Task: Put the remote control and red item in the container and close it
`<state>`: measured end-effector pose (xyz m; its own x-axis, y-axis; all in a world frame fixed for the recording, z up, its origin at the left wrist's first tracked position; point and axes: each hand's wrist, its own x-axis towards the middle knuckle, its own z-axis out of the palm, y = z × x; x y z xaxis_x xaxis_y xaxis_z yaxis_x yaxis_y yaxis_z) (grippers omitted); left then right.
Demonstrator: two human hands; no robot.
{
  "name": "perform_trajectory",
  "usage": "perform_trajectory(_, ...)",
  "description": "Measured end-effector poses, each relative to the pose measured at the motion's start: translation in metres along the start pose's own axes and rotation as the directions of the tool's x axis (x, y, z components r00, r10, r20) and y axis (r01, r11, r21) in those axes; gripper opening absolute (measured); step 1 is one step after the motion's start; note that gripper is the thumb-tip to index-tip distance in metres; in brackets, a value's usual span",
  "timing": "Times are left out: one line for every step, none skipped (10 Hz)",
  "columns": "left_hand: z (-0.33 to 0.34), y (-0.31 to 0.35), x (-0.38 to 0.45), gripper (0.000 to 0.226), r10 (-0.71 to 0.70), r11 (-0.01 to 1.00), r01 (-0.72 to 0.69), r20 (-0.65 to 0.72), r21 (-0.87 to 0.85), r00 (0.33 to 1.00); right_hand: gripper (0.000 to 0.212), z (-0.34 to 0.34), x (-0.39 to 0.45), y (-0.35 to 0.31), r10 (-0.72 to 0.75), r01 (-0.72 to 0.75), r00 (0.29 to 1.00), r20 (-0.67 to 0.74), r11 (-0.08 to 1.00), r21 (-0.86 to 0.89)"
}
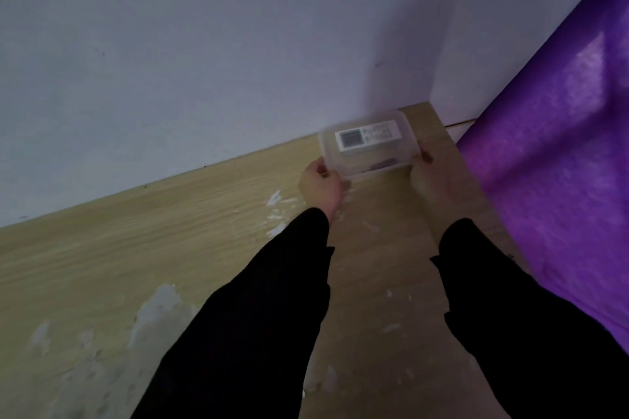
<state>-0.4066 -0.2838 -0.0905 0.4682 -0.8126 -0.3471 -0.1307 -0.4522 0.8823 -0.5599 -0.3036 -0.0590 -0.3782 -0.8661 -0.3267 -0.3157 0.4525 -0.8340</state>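
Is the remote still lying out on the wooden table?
No, the remote shows through the clear container, which the left hand and right hand grip at its ends.

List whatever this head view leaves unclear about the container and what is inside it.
- Lid seating on the container: motion blur in the head view hides whether it is closed.
- Red item: only a dim smear through the cloudy plastic; its identity is unclear.
- Remote control: its buttons are too small and blurred to read.
- Left hand and right hand: their fingertips are hidden behind the container's ends.
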Motion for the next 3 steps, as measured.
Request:
perform_trajectory(-0.002,-0.005,-0.003,0.042,-0.007,1.0,0.008,0.069,-0.011,0.998,0.032,-0.002,-0.002,0.013,-0.008,0.008,1.0,-0.023,1.0,0.015)
perform_trajectory(-0.018,-0.005,-0.015,0.038,0.032,0.999,-0.033,0.1,0.003,0.995,0.016,-0.007,-0.019,0.013,-0.021,0.023,0.998,-0.061,0.999,0.029)
perform_trajectory(-0.043,-0.006,-0.027,0.028,0.101,0.994,-0.103,0.068,0.028,0.993,0.025,0.002,-0.041,0.02,-0.004,0.006,0.999,-0.051,0.998,0.058)
